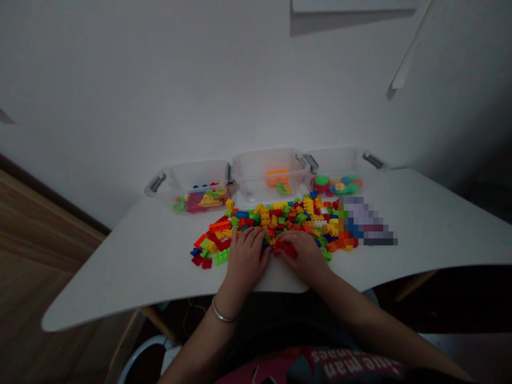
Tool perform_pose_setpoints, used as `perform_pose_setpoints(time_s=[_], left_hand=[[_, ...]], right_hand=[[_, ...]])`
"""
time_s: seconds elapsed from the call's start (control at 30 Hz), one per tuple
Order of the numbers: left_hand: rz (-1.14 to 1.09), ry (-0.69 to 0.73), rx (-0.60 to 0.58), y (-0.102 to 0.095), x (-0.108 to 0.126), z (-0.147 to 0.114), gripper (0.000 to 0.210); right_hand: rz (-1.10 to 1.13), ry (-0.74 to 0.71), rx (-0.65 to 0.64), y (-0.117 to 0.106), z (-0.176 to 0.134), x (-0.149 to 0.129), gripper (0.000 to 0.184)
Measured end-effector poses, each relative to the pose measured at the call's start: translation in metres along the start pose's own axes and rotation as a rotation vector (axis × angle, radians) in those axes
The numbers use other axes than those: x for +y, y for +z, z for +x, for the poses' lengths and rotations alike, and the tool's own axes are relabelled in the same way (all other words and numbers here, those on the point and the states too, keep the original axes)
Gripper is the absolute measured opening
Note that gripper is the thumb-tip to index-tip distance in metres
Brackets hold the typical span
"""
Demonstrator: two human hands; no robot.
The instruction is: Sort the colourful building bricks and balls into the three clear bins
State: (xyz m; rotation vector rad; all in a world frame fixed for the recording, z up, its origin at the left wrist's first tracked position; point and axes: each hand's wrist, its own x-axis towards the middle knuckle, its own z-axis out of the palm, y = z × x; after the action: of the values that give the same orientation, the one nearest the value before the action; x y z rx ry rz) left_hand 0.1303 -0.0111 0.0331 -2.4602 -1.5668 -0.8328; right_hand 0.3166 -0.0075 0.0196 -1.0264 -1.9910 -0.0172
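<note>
A wide pile of colourful toy building bricks [294, 216] is spread along the front half of the white table [160, 266]. My left hand [248, 255] lies palm down at the pile's near edge, fingers stretched over the bricks and thumb pointing inward. A light green brick [222, 257] sits just left of it. Close by on the right, my right hand [306, 256] has its fingers curled around a red brick [286, 247], partly hidden by them. Bricks under both palms are out of sight.
Three clear plastic bins stand along the wall: the left bin [176, 178] with mixed pieces, the middle bin [252, 165] with an orange piece, the right bin [340, 160] with round pieces. A pixelated flat item [366, 221] lies right of the pile. The table's front edge curves inward.
</note>
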Motion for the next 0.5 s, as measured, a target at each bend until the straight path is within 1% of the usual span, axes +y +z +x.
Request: perform_pose_setpoints(time_s=[0.1, 0.17, 0.23, 0.37, 0.5], left_hand=[[-0.027, 0.020, 0.007, -0.004, 0.000, 0.000, 0.036], [-0.042, 0.030, 0.015, -0.007, 0.002, 0.000, 0.034], [-0.072, 0.017, 0.017, -0.011, 0.007, 0.000, 0.032], [-0.205, -0.062, 0.000, -0.019, 0.019, 0.004, 0.024], [-0.271, -0.134, -0.034, -0.022, 0.027, 0.013, 0.009]], right_hand=[[0.044, 0.006, -0.049, 0.003, -0.001, 0.002, 0.015], [0.056, -0.005, -0.057, 0.002, -0.001, 0.001, 0.014], [0.061, -0.029, -0.042, 0.001, -0.001, 0.001, 0.014], [0.058, -0.102, 0.021, -0.001, -0.001, 0.000, 0.015], [0.088, -0.149, 0.069, -0.001, -0.001, -0.002, 0.019]])
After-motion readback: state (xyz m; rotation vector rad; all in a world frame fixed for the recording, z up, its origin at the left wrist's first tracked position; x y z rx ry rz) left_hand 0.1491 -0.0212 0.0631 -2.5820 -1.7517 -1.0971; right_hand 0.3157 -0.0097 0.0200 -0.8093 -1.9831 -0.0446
